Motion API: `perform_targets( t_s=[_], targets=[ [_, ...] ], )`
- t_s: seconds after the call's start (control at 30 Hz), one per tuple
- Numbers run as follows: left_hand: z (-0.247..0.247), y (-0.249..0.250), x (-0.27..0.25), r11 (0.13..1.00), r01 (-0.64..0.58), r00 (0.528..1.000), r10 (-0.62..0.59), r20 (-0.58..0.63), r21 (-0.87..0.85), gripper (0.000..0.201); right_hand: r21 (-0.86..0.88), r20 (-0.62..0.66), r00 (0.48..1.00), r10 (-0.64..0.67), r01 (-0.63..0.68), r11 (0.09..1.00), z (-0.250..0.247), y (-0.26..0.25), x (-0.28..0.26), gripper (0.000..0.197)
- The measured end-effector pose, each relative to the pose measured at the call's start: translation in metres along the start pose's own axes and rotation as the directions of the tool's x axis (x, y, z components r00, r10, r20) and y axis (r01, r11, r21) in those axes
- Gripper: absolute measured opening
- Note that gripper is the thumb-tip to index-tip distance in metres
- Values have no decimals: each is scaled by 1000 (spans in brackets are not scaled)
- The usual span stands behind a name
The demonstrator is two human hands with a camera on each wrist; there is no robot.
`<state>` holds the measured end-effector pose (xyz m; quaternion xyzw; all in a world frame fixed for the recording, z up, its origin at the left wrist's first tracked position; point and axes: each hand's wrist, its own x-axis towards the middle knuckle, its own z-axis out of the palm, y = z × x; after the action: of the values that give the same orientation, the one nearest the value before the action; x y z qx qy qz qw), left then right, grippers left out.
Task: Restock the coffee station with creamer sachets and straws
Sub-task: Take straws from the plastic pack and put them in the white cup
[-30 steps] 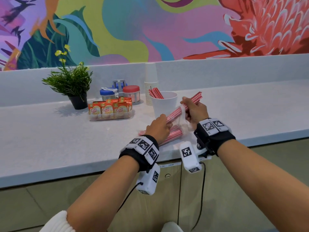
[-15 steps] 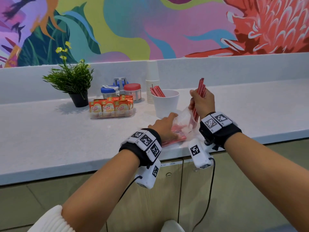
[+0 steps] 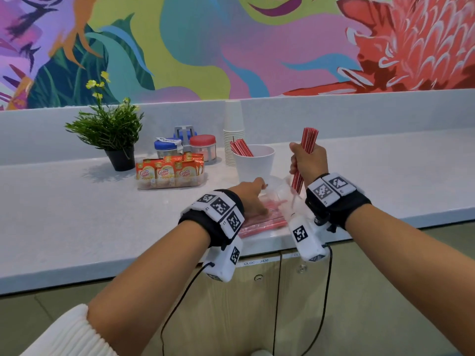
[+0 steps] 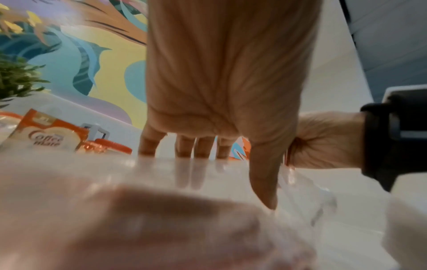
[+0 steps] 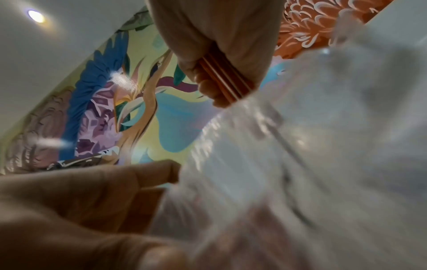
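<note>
I am clamping my right grip (image 3: 308,161) around a straw bundle (image 3: 305,152) beside the half-filled cup (image 3: 254,163), my flat left grip (image 3: 250,194) pinning the bag (image 3: 262,219) to the tabletop (image 3: 77,214); creamer sachets (image 3: 169,173) look stocked already.

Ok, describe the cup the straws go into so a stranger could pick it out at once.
Start at the long white counter below the colourful mural. Near its middle, just right of the clear tray of orange creamer sachets, stands a wide white plastic cup. Unlike the tall stack of white paper cups behind it, it stands alone and open, with red straws leaning inside.
</note>
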<state>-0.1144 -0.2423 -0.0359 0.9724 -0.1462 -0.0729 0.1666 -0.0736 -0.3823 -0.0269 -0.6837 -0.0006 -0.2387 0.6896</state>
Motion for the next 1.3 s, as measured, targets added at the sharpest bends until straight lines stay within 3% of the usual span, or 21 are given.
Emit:
perform_targets(
  t_s=[0.27, 0.4, 0.47, 0.53, 0.63, 0.77, 0.87, 1.1, 1.3],
  targets=[
    [-77, -5, 27, 1000, -6, 961, 9, -277, 10, 43, 54, 38, 991, -128, 125, 991, 37, -55, 45, 25],
    [-99, -16, 51, 995, 13, 930, -49, -364, -100, 33, 23, 69, 988, -141, 140, 990, 67, -58, 67, 26],
    [-102, -26, 65, 990, 29, 929, -78, -360, -140, 12, 0, 97, 987, -127, 128, 992, 79, -58, 75, 26],
    [-101, -38, 81, 984, 63, 926, -120, -358, -168, 7, 2, 117, 986, -116, 116, 993, 90, -59, 87, 27],
    [-93, -54, 99, 974, 103, 916, -173, -363, -204, 43, 22, 138, 983, -124, 123, 992, 102, -61, 100, 28],
    [-80, -66, 121, 953, 48, 925, -155, -347, -299, 52, 31, 172, 979, -110, 106, 994, 116, -52, 113, 27],
    [-76, -72, 135, 924, -10, 927, -135, -350, -383, 46, 16, 179, 980, -88, 87, 996, 124, -42, 122, 25],
    [-77, -80, 151, 924, -72, 905, -98, -415, -375, 36, 28, 195, 977, -86, 82, 996, 135, -46, 138, 26],
    [-81, -87, 153, 868, -139, 888, -105, -449, -477, 10, 81, 182, 975, -131, 118, 990, 139, -65, 146, 22]
  ],
)
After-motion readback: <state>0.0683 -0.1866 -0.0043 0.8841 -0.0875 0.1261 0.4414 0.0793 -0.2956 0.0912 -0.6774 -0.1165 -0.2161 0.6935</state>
